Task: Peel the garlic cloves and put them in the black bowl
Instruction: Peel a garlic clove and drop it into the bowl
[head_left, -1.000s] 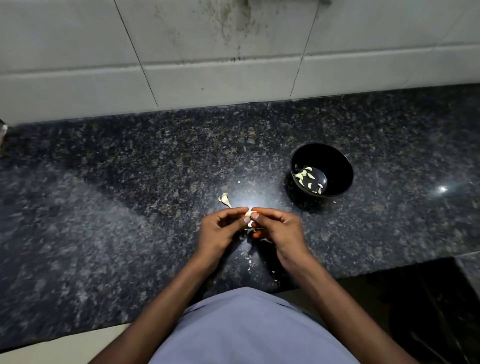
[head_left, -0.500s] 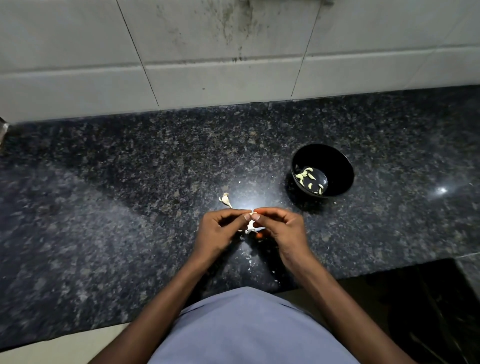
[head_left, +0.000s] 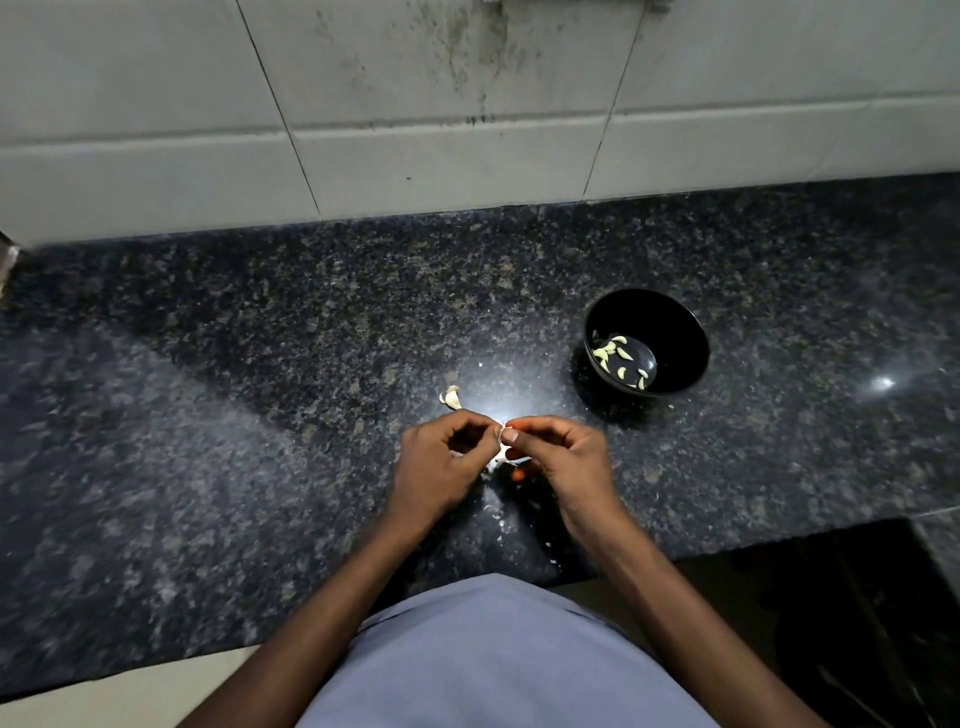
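My left hand (head_left: 441, 457) and my right hand (head_left: 561, 457) meet over the counter's front middle. Between their fingertips they pinch a small white garlic clove (head_left: 500, 448), mostly hidden by the fingers, with pale skin hanging from it. An unpeeled garlic piece (head_left: 451, 398) lies on the counter just beyond my left hand. The black bowl (head_left: 670, 322) stands to the right and further back, with several peeled cloves (head_left: 618, 356) inside.
Bits of garlic skin (head_left: 498, 517) are scattered on the dark granite counter (head_left: 260, 415) below my hands. A tiled wall (head_left: 415, 104) rises behind the counter. The counter's front edge drops to a dark opening (head_left: 831, 597) at the right.
Both hands stay together on the clove with small finger shifts. The view has tilted slightly; nothing else on the counter has moved.
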